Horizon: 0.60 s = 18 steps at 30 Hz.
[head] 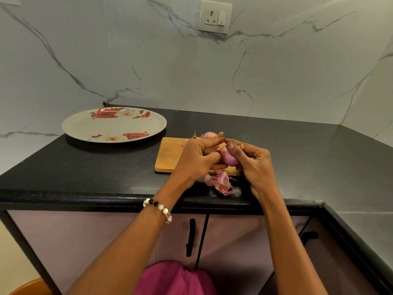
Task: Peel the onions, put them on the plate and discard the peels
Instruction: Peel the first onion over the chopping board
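A partly peeled purple onion [229,158] is held between both hands above the wooden cutting board [170,155]. My left hand [197,160] curls round its left side, index finger stretched over the top. My right hand [253,165] grips its right side, thumb pressed on the skin. A second unpeeled onion [209,135] lies on the board behind my hands. A heap of pink peels [220,183] sits on the counter just below my hands. The floral plate [85,126] stands bare at the back left.
The black counter [95,167] runs to a marble wall with a socket [215,17]. Its front edge lies close under my wrists, with cabinet doors [106,231] below. An orange object [29,287] shows at the bottom left corner.
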Each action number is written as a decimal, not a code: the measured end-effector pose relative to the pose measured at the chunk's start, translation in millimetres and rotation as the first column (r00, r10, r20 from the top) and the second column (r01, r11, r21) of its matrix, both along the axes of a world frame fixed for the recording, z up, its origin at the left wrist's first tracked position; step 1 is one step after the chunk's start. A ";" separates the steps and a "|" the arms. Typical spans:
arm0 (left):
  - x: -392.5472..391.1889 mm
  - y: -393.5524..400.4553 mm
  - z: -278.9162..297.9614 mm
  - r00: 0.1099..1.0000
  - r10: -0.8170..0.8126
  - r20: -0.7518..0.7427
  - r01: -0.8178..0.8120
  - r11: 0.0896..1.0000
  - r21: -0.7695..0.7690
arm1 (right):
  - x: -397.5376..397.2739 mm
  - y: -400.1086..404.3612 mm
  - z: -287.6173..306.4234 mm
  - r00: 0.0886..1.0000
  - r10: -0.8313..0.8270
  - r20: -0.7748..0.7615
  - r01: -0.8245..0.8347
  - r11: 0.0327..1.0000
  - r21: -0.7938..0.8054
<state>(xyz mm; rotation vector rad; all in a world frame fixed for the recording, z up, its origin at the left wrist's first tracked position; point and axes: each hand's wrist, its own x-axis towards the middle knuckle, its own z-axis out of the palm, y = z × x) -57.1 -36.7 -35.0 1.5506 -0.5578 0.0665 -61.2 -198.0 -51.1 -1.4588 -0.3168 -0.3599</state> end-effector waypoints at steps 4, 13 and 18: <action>-2.6 -0.1 3.4 0.998 -0.017 -0.068 0.013 0.997 -0.072 | 0.5 -1.1 0.3 1.000 0.024 -0.013 -0.024 1.000 0.004; -1.2 1.1 1.8 0.996 -0.012 -0.091 0.004 0.997 -0.079 | -1.4 3.1 3.2 0.996 0.075 -0.051 -0.075 0.997 0.003; -1.1 0.9 1.3 0.997 -0.011 -0.081 0.010 1.000 -0.020 | -5.9 3.0 4.8 0.997 0.056 -0.059 -0.058 0.997 -0.050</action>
